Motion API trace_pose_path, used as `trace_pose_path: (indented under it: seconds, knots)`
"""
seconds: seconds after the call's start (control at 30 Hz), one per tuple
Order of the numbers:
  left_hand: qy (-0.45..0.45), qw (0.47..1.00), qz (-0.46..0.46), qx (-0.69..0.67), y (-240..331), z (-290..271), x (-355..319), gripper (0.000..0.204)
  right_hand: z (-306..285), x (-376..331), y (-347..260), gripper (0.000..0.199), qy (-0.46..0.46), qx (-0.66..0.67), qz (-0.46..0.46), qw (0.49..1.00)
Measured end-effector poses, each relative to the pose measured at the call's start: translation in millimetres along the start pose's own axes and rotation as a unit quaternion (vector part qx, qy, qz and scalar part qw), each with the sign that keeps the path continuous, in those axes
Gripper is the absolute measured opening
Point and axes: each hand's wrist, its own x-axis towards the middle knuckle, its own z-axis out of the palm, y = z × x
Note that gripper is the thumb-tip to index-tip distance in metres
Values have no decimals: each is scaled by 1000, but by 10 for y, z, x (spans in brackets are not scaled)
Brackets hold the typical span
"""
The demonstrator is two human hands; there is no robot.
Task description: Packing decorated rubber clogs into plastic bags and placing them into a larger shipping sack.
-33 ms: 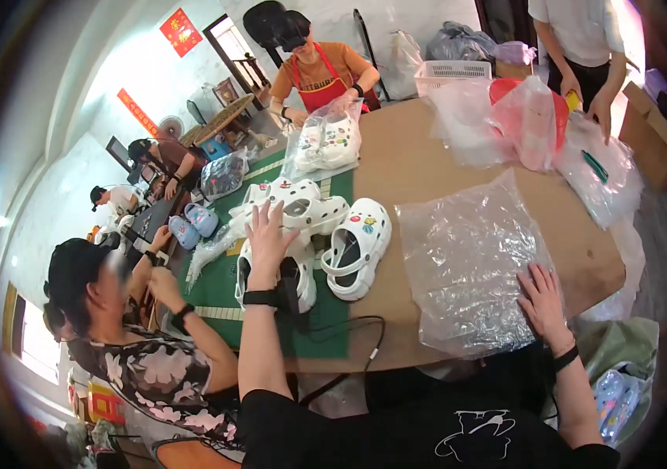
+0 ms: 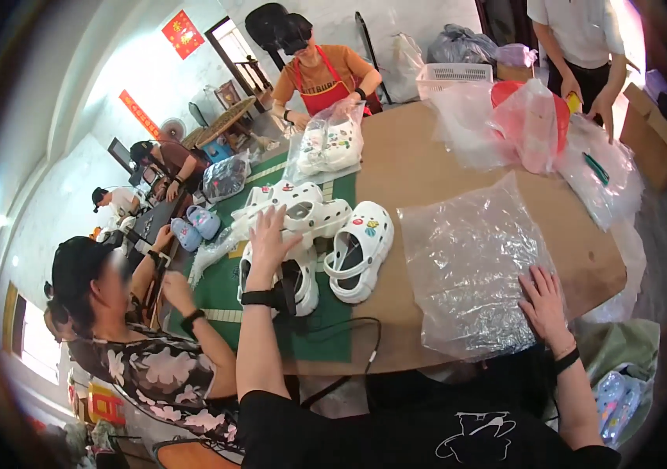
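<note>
My left hand is held over a group of white clogs, its fingers spread. It hides part of them, and whether it touches them I cannot tell. Just right of that group stands another white clog with coloured charms on its top and its strap toward me. My right hand lies with fingers stretched out on the right edge of a clear plastic bag, which is spread flat and wrinkled on the brown tabletop. Neither hand grips anything.
Across the table a person in a red apron handles bagged white clogs. Blue clogs sit by another person at left. A green mat lies under the clogs, a black cable nearby. Plastic bags overhang the far right edge.
</note>
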Motion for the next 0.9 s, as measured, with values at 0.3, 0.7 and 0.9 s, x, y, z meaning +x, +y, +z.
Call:
trace_pose_path:
  seconds: [0.3, 0.7, 0.9]
  knots:
    - [123, 957, -28, -262, -369, 69, 103, 36, -7, -107, -22, 50, 7, -8, 33, 999]
    - [62, 986, 150, -40, 242, 56, 73, 36, 38, 32, -51, 42, 20, 22, 29, 999]
    - [-38, 974, 161, 155, 625, 339, 0, 48, 284, 97, 67, 40, 38, 17, 40, 998]
